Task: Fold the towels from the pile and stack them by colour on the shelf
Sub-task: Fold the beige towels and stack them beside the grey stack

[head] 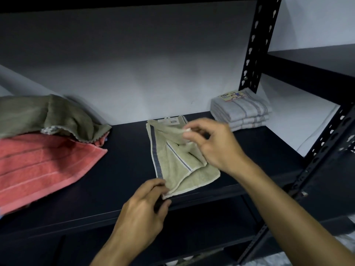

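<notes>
- Pale green towel (173,162) lying mid-shelf on dark shelf board (119,169), partly folded, blue-grey stripe band along its left edge, paper tag at far edge.
- Left hand (143,210) at near corner of pale green towel, fingers curled, pinching that corner at front edge of shelf board.
- Right hand (213,144) over right side of same towel, thumb and fingers pinching a raised fold of cloth near far right corner; fingertips blurred.
- Fold lifted off the lower layer, rest of towel flat on board.
- Loose pile at left: coral towel (38,166) spread flat with pale stripes, olive towel (48,116) bunched on top of it, small checked scrap peeking out between the two.
- Neat stack of light grey striped towels (242,114) at back right of board, beside black perforated upright (255,47), printed label on top.
- Stack well apart from pile, pale green towel between them.
- Second shelf unit (326,116) at right, only partly in frame.
- White wall (134,70) behind.
</notes>
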Demonstrator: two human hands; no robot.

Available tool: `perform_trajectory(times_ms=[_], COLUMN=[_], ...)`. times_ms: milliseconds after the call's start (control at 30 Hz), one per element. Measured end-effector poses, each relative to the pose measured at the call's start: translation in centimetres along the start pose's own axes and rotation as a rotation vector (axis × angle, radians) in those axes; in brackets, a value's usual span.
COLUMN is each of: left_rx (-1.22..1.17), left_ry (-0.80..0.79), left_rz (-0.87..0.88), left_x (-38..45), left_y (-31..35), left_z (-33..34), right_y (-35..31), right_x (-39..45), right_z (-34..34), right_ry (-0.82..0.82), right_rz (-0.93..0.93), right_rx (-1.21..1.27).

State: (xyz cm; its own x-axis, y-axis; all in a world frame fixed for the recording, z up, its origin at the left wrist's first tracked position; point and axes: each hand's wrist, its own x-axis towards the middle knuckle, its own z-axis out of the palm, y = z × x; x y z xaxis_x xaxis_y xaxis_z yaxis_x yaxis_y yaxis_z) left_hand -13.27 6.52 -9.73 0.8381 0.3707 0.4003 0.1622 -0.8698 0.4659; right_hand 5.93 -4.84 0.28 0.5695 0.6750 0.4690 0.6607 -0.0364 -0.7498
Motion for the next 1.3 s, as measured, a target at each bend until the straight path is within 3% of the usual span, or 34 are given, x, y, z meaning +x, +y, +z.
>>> perform_trajectory(times_ms=[100, 200, 333, 467, 967, 1167, 1300], left_rx=[-0.031, -0.064, -0.035, -0.081, -0.054, -0.184, -0.241], left_ry=[0.009, -0.031, -0.065, -0.069, -0.116, -0.135, -0.098], left_rz=[-0.027, -0.037, -0.042, -0.068, -0.1, -0.176, -0.219], left_x=[0.1, 0.4, -0.1, -0.7, -1.0, -1.0, -1.1], left_y=[-0.1, -0.4, -0.3, -0.4, 0.5, 0.7, 0.7], left_z=[-0.4, -0.9, -1.2, -1.0, -1.3, -1.4, -1.1], right_y=[0.6, 1.6, 2.7, 3.3, 3.1, 4.5, 4.4], right_x=[-1.6, -3.7, -6.2, -7.9, -8.4, -9.0, -9.2], right_z=[2.4, 4.5, 6.4, 7.5, 7.9, 8.1, 7.9], right_ry=[-0.153, -0.199, -0.079, -0.06, 0.177, -0.029, -0.071], right_rz=[-0.105, -0.187, -0.303, -0.356, -0.436, -0.482, -0.46], right_rx=[-0.161, -0.284, -0.422, -0.456, -0.24, -0.368, -0.379])
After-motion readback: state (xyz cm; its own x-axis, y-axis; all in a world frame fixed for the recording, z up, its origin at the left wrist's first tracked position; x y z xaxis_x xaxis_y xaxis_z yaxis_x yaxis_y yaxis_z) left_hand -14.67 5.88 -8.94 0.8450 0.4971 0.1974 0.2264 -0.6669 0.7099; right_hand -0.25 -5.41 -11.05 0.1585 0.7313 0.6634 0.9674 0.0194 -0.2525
